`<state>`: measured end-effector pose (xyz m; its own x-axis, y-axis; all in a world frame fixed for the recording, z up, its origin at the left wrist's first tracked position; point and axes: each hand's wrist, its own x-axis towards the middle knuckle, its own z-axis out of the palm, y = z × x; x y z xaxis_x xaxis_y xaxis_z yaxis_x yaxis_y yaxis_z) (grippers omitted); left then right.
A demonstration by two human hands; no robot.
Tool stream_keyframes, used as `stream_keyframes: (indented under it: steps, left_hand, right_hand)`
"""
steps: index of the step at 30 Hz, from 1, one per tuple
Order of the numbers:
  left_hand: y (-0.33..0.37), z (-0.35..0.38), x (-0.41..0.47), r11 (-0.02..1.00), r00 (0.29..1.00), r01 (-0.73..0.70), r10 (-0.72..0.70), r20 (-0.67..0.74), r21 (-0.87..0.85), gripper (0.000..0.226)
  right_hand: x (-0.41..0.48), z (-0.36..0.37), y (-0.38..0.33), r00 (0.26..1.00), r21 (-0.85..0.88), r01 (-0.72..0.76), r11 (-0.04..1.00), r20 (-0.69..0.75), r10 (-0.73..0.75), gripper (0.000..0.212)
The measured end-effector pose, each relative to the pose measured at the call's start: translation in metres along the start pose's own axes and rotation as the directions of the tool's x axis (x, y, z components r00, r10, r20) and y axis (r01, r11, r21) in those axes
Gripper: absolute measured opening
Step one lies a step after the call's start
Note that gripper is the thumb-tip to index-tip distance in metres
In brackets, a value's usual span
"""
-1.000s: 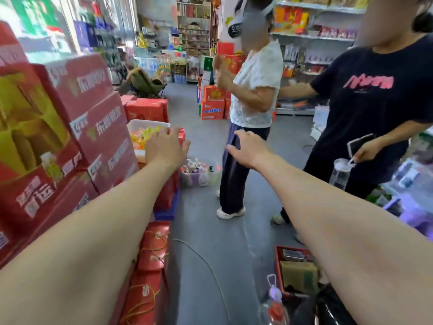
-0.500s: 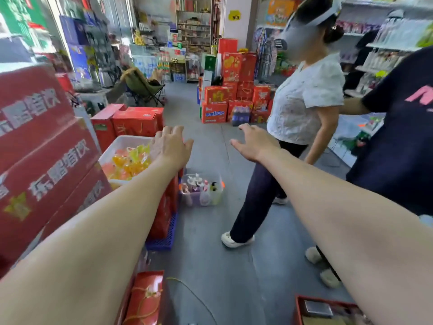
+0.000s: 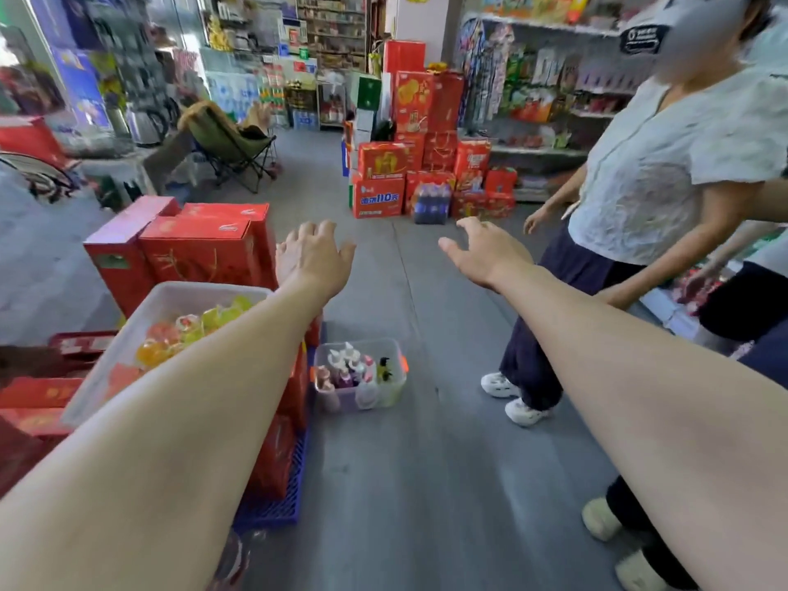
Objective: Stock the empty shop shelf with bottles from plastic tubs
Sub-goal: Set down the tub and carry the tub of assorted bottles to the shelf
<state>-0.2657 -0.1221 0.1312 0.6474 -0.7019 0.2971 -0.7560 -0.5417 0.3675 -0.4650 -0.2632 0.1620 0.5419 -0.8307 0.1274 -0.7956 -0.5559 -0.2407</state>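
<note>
- Head view: both your arms reach forward over the grey floor (image 3: 426,471) of the shop aisle.
- Your left hand (image 3: 313,253) is held out palm down, fingers straight and slightly spread, with nothing in it.
- Your right hand (image 3: 486,253) is also bare and holding nothing, thumb out to the side and fingers loosely bent forward.
- The small clear tub (image 3: 386,396) stands on the floor below and between your forearms, just beside the blue crate (image 3: 277,505); the bottles (image 3: 347,368) stand upright inside it, caps up.
- A large white tub (image 3: 115,356) sits on the red cartons under your left forearm; it holds orange and yellow items too blurred to name.
- More red cartons (image 3: 200,249) stand behind that tub, near your left hand.
- A person in a white top (image 3: 682,164) stands at the right side of the aisle, and another person in dark clothes (image 3: 750,300) shows at the right edge.
- Stocked shelves (image 3: 541,113) run behind them, and a stack of red boxes (image 3: 409,121) rises at the far end of the floor, with a folding chair (image 3: 230,142) to its left.
</note>
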Motion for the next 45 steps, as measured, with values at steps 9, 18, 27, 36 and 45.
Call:
stream_keyframes:
  steps: [9, 18, 27, 36, 45]
  left_hand:
    - [-0.001, 0.101, 0.171, 0.995, 0.995, 0.096, -0.096, 0.038, 0.019, 0.054]
    - [-0.027, 0.202, 0.299, 0.959, 0.950, 0.282, -0.281, 0.139, 0.016, 0.050]
    - [-0.107, 0.326, 0.415, 0.922, 0.872, 0.379, -0.386, 0.301, 0.083, 0.055]
    - [-0.204, 0.474, 0.462, 0.827, 0.652, 0.541, -0.529, 0.544, 0.155, 0.051]
    - [-0.279, 0.628, 0.404, 0.639, 0.346, 0.736, -0.640, 0.686, 0.225, 0.048]
  right_hand:
    - [0.201, 0.053, 0.028, 0.999, 0.009, 0.011, 1.000, 0.032, -0.011, 0.062]
    - [0.379, 0.132, 0.047, 0.982, -0.012, 0.011, 1.000, 0.188, -0.008, 0.062]
    - [0.528, 0.260, 0.048, 0.933, 0.002, -0.074, 0.997, 0.353, 0.069, 0.062]
    - [0.596, 0.421, 0.066, 0.753, -0.053, -0.258, 0.965, 0.614, 0.235, 0.062]
    - [0.586, 0.604, 0.128, 0.507, -0.128, -0.442, 0.888, 0.781, 0.365, 0.059]
